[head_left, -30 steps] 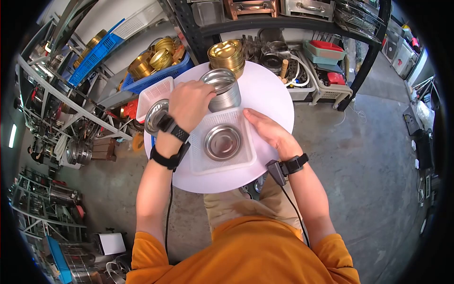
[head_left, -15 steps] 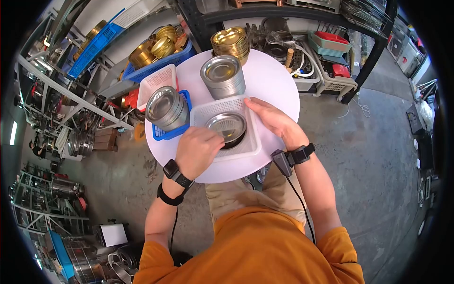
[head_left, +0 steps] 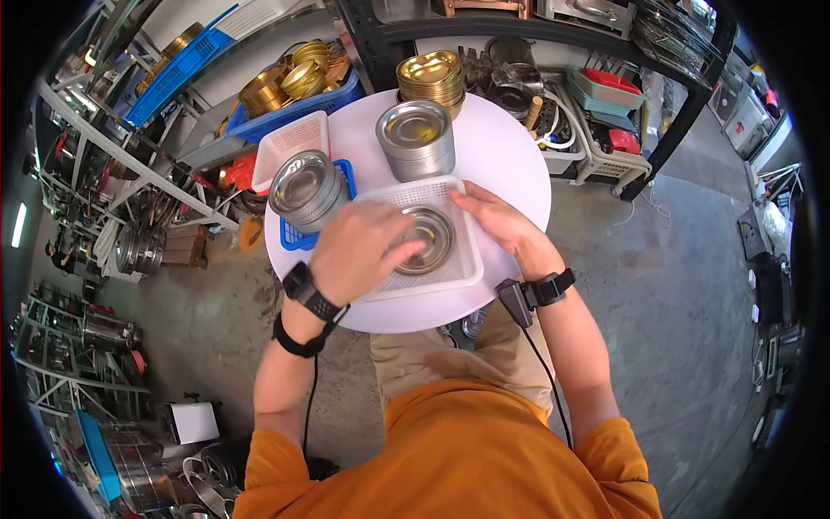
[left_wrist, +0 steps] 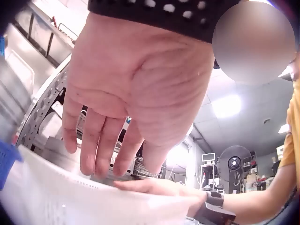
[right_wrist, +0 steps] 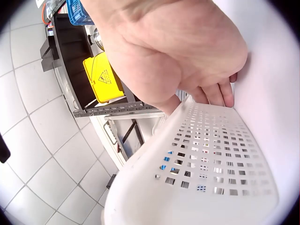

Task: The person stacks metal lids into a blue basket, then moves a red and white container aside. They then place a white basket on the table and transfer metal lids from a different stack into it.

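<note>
My left hand (head_left: 359,246), blurred, hovers over the left side of a white perforated plastic basket (head_left: 475,275). In the left wrist view its fingers hang loosely extended with nothing in them. A round silver metal dish (head_left: 435,242) lies inside the basket, partly hidden by this hand. At the basket's right far corner, my right hand (head_left: 506,229) grips the wall, thumb at the rim and fingers against the perforated outside. Left of the basket, a stack of silver dishes (head_left: 304,183) leans in a blue basket (head_left: 296,240). Beyond it stands a taller silver stack (head_left: 416,138).
A stack of gold bowls (head_left: 430,76) stands at the far edge of the round white table (head_left: 510,143). Behind the blue basket is a pale pink basket (head_left: 296,138). Metal shelving (head_left: 415,33) rises past the table, with a crate of gold pots (head_left: 259,124) at left.
My left hand went from the far silver stack down to the white basket, where it held a dish's edge; it has now let go and lifted slightly. My right hand kept its grip.
</note>
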Motion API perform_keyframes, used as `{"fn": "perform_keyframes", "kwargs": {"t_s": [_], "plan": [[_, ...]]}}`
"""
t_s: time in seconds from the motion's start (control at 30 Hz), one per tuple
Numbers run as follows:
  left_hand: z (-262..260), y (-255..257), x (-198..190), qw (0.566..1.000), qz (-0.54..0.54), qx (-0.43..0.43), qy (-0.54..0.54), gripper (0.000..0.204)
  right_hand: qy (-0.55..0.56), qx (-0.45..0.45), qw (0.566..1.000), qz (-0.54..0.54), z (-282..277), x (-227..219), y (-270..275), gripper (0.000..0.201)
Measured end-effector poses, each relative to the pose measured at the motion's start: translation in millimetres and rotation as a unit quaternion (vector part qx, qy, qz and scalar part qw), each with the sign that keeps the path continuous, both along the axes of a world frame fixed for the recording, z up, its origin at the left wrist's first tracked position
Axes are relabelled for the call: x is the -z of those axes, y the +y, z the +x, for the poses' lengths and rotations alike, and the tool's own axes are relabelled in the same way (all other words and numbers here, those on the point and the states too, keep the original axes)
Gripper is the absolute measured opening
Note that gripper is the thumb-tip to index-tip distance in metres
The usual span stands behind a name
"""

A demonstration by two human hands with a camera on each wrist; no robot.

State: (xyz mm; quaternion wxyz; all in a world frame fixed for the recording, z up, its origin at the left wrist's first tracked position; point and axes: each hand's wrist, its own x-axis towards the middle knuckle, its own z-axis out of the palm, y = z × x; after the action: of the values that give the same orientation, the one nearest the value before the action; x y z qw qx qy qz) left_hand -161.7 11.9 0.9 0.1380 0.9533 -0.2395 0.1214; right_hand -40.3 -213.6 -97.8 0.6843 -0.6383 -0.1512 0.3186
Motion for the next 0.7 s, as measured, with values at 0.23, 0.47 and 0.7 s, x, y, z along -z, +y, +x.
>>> {"fn": "perform_keyframes", "kwargs": {"t_s": [0.23, 0.47, 0.7], "plan": [[78, -10, -36, 0.996, 0.051, -0.027, -0.068, 0.026, -0.002, -0.036, 0.998, 0.056, 12, 23, 1, 0.076], [130, -7, 3, 0.979, 0.17, -0.113, 0.005, 0.016, 0.002, 0.007, 1.0, 0.026, 21, 43, 3, 0.079], [128, -6, 1, 0.978, 0.175, -0.107, -0.027, 0.016, 0.014, 0.02, 0.999, 0.026, 22, 46, 5, 0.065]]}}
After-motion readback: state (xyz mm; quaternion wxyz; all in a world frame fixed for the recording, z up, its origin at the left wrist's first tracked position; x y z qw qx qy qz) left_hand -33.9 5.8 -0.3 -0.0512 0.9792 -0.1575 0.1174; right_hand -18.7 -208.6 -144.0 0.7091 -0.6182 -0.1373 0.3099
